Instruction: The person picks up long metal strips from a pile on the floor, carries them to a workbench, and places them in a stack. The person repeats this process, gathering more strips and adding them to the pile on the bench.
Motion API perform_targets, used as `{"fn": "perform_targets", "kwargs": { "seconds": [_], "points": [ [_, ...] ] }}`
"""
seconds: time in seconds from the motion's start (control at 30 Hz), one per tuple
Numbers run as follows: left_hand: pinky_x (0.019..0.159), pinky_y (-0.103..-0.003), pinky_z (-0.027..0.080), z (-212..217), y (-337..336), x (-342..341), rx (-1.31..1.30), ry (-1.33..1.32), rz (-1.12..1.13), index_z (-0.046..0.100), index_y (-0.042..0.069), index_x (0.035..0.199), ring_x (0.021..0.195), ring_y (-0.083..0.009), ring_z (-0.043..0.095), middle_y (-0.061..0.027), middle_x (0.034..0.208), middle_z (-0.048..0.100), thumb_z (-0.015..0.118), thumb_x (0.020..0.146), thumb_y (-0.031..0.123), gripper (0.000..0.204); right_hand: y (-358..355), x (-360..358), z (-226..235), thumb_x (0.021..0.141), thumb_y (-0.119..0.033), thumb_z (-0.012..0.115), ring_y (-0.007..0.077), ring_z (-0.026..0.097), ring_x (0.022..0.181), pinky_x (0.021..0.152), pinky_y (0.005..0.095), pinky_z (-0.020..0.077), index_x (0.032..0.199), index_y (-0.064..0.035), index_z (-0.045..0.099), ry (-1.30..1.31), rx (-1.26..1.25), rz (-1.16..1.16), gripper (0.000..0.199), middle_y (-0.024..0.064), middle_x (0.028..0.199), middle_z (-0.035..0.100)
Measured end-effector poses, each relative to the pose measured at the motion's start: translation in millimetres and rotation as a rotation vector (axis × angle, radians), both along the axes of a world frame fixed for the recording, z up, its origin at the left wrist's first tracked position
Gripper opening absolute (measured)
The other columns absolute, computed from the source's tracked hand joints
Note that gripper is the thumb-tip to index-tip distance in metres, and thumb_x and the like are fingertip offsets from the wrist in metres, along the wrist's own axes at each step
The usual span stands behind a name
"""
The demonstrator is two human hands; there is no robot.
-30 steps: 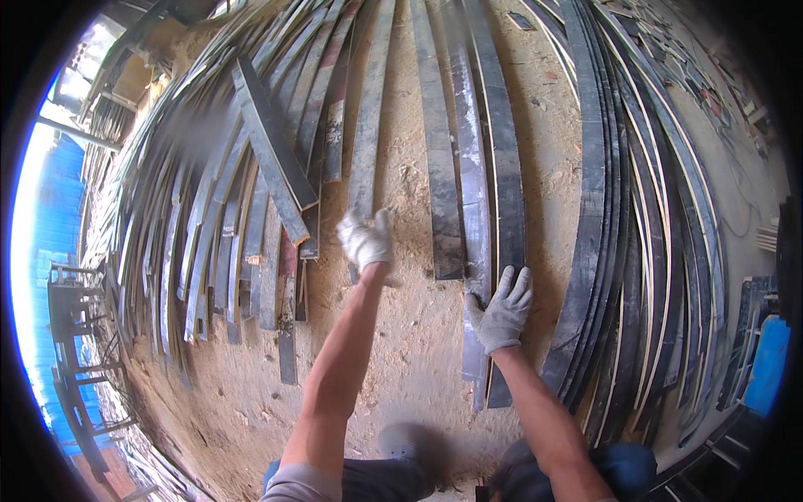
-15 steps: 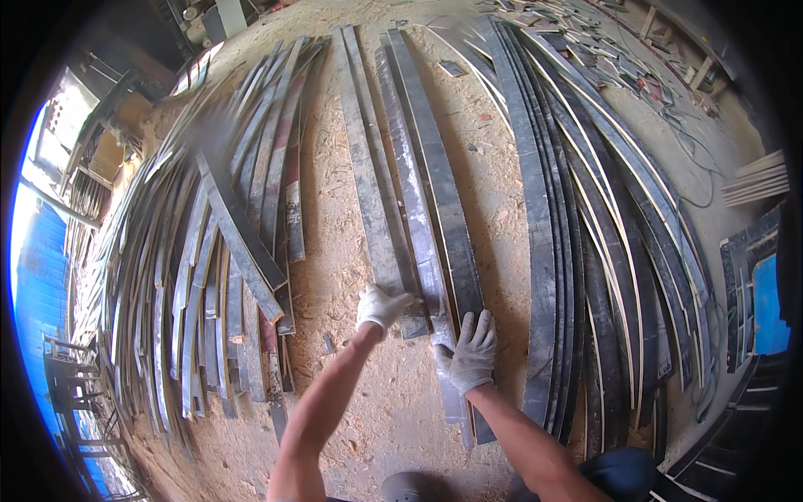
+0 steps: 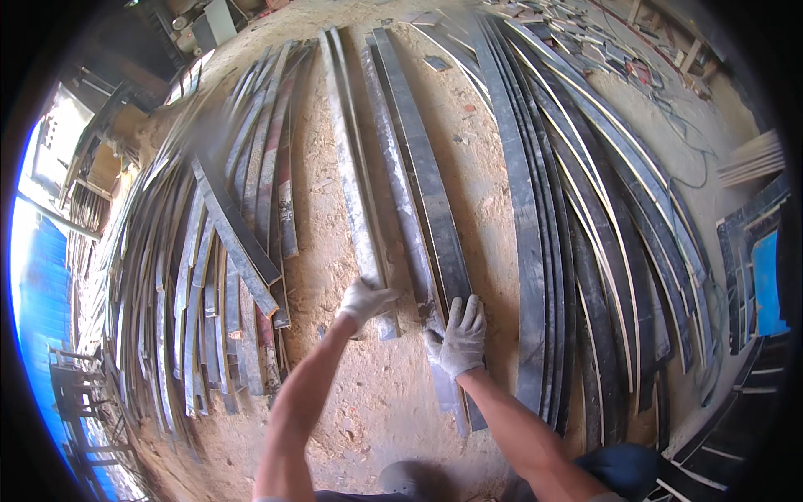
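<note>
Long flat metal strips lie side by side on a sandy floor [image 3: 489, 180]. My left hand [image 3: 365, 302], in a white glove, grips the near end of a pale grey strip [image 3: 352, 180] that runs away from me. My right hand [image 3: 458, 336], also gloved, lies flat with fingers spread on the near end of a darker pair of strips [image 3: 416, 180] just to the right. Both forearms come in from the lower edge.
A wide fan of dark strips [image 3: 585, 209] fills the right side. A heap of rustier strips [image 3: 209, 276], one lying crosswise, covers the left. Scrap and boards [image 3: 577, 33] sit at the far right, blue panels [image 3: 765, 280] at the right rim.
The view has tilted and drawn closer to the two middle strips. My left hand has closed on the pale strip's end, and my right hand has settled on the darker strips.
</note>
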State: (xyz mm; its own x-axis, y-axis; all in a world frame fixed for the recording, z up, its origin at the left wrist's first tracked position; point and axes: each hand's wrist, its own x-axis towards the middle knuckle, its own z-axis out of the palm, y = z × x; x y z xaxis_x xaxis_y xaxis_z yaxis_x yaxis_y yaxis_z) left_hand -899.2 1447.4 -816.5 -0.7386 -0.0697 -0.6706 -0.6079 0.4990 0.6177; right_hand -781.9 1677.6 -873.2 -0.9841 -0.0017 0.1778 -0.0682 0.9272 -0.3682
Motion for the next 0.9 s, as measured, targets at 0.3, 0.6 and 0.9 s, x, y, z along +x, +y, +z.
{"fn": "perform_targets", "kwargs": {
  "seconds": [0.3, 0.6, 0.9],
  "points": [
    [0.095, -0.035, 0.058, 13, 1, 172, 0.887, -0.184, 0.258, 0.072, 0.003, 0.115, 0.102, -0.0207, 0.072, -0.0091, 0.108, 0.076, 0.085, 0.083, 0.015, 0.037, 8, 0, 3, 0.085, -0.059, 0.067, 0.0548, 0.03, 0.145, 0.118, 0.0642, 0.0271, 0.156, 0.0088, 0.032, -0.077, 0.045, -0.016, 0.104, 0.0387, 0.16, 0.026],
    [0.079, -0.032, 0.053, -13, 35, 245, 0.757, 0.004, 0.221, 0.067, 0.002, 0.121, 0.089, -0.0148, 0.065, -0.0023, 0.103, 0.07, 0.088, 0.086, 0.032, 0.051, 18, 3, 16, 0.093, -0.066, 0.059, 0.0502, 0.032, 0.146, 0.121, 0.0601, 0.0259, 0.151, 0.0038, 0.045, -0.104, 0.111, 0.01, 0.092, 0.0357, 0.158, 0.035],
    [0.078, -0.031, 0.052, 0, 55, 280, 0.767, 0.042, 0.21, 0.062, 0.003, 0.134, 0.094, -0.0137, 0.066, -0.0052, 0.112, 0.072, 0.086, 0.088, 0.036, 0.062, -18, 92, 57, 0.096, -0.036, 0.076, 0.0258, 0.068, 0.108, 0.095, 0.0365, 0.0551, 0.132, 0.0019, 0.066, -0.526, -0.998, 0.034, 0.053, 0.0156, 0.128, 0.067]
  ]
}}
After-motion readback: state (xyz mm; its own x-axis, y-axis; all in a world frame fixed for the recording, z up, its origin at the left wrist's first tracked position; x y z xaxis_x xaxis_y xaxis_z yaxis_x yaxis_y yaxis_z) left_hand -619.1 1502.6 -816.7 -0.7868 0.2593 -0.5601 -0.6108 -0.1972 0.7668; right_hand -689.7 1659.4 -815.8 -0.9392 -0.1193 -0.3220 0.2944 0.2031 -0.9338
